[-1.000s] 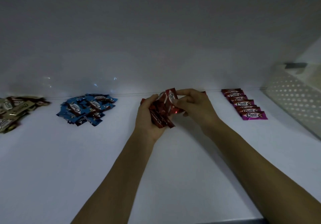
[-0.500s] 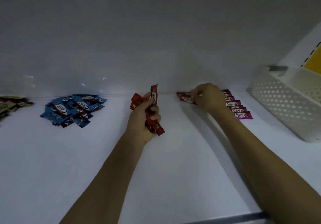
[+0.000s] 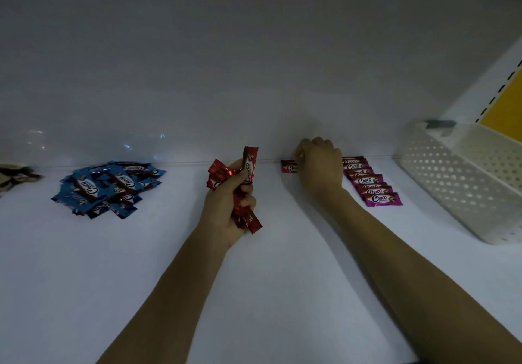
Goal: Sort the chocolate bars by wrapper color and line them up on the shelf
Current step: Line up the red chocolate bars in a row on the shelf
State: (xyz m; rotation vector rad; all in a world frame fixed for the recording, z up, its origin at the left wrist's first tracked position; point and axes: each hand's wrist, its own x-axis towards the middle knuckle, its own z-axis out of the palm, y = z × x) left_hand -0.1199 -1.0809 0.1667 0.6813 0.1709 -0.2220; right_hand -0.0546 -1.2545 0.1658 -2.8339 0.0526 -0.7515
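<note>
A bundle of red bars (image 3: 245, 173) is gripped in the curled fingers (image 3: 246, 202) of the left hand (image 3: 223, 208), one bar sticking out at twelve o'clock. A single red bar (image 3: 288, 166) is held on the shelf (image 3: 282, 264) by the curled fingers of the right hand (image 3: 320, 166), protruding at nine o'clock. Purple bars (image 3: 370, 184) are lined up at three o'clock.

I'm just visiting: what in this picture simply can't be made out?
All in the head view:
1. The red bar at the back is mostly covered by the right hand; whether it is gripped is unclear.
2. The left hand wraps the bunch of red bars, hiding their count.
3. The tan wrappers are cut off by the left edge.
4. The white basket wall hides its inside.
</note>
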